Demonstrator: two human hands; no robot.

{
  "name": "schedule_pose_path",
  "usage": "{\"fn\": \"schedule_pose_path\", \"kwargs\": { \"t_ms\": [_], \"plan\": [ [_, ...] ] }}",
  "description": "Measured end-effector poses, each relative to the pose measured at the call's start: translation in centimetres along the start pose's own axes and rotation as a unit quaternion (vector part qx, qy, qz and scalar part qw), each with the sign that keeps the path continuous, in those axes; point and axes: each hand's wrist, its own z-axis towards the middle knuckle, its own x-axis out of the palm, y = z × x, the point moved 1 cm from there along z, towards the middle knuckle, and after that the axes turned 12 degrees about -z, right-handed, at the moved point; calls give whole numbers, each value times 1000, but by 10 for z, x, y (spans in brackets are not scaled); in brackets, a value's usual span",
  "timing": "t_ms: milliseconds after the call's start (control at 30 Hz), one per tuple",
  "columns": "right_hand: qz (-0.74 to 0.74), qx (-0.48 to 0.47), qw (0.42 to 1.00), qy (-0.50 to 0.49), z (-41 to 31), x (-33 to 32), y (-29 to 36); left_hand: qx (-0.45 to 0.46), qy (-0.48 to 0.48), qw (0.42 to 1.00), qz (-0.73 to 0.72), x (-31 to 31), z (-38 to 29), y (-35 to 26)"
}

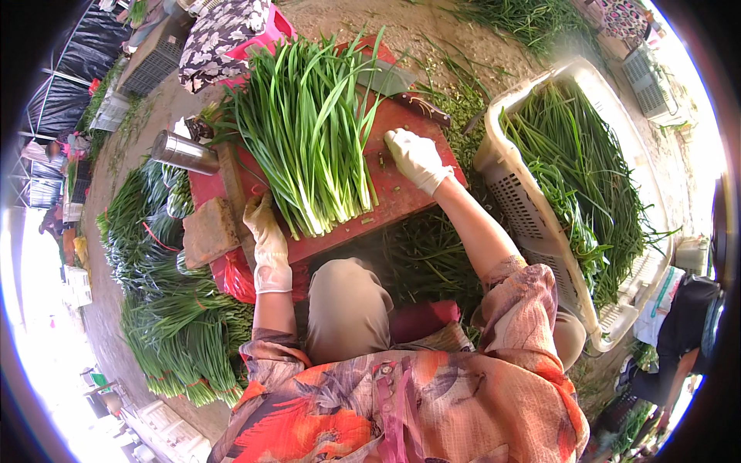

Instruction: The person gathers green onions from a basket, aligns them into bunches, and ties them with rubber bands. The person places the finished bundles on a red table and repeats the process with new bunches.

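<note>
A thick bundle of garlic chives [307,139] lies on a red board [417,133], with its pale cut ends towards me. My left hand [263,223], in a pale glove, is at the board's left side between a wooden strip [233,179] and the stem ends. Its fingertips are partly hidden, so its grip is unclear. My right hand [414,156], also gloved, rests on the board to the right of the bundle. Its fingers are curled in and nothing shows in them. Behind it lies a cleaver [388,78] with a dark handle, its blade partly under the leaf tips.
On the right stands a white plastic crate [515,191] of loose chives [584,173]. Banded chive bundles [173,312] are piled at left. A steel flask [185,152] and a rough block [209,231] sit on the board's left side. A pink stool [278,29] stands beyond.
</note>
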Motion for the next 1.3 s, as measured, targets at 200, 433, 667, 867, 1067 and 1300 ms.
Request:
{"fn": "schedule_pose_path", "kwargs": {
  "t_ms": [200,433,667,867,1067,1300],
  "plan": [
    [38,-1,999,-12,7,-5,2,17,-8,998,64,-7,-19,-23],
    [25,-20,999,-15,7,-15,-1,213,285,917,182,107,-93,-132],
    [39,5,999,-29,11,-10,9,12,457,764,456,219,-33,-19],
    [139,34,990,-7,18,-15,-6,-196,481,778,353,234,-30,-18],
    [394,189,899,28,20,-6,-7,-198,453,819,292,227,-30,-18],
    [358,330,866,-110,-23,15,5,-161,453,823,303,226,-33,-22]
  ]
}}
